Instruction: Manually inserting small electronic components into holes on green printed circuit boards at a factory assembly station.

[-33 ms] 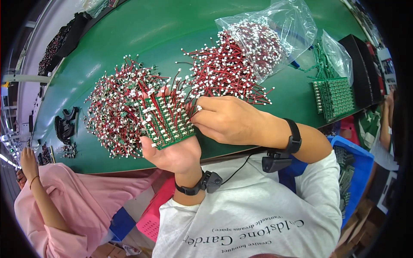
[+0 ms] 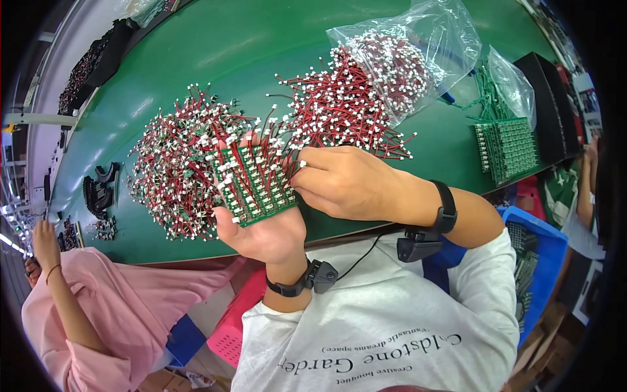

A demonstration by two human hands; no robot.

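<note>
My left hand (image 2: 266, 236) is turned palm up under a green circuit board panel (image 2: 256, 189), its thumb by the near left corner and fingertips showing at the far edge. Rows of small white parts cover the panel, and red wires with white plugs stand up from it. At the panel's right edge, my right hand (image 2: 336, 179) pinches a thin connector wire (image 2: 302, 164); a white plug shows by the fingers, which hide most of it. Close beyond the left hand lies a heap of wired boards (image 2: 173, 163). Loose red connector wires (image 2: 339, 104) are piled farther right.
A clear plastic bag (image 2: 450, 32) covers part of the wire pile. Stacked green panels (image 2: 509, 150) stand at the right beside a black box (image 2: 545, 104). A blue bin (image 2: 545, 261) sits below the table's right edge. A co-worker in pink (image 2: 98, 307) sits at the left.
My hands and the panel look the same. The co-worker's hand at the far left has shifted slightly.
</note>
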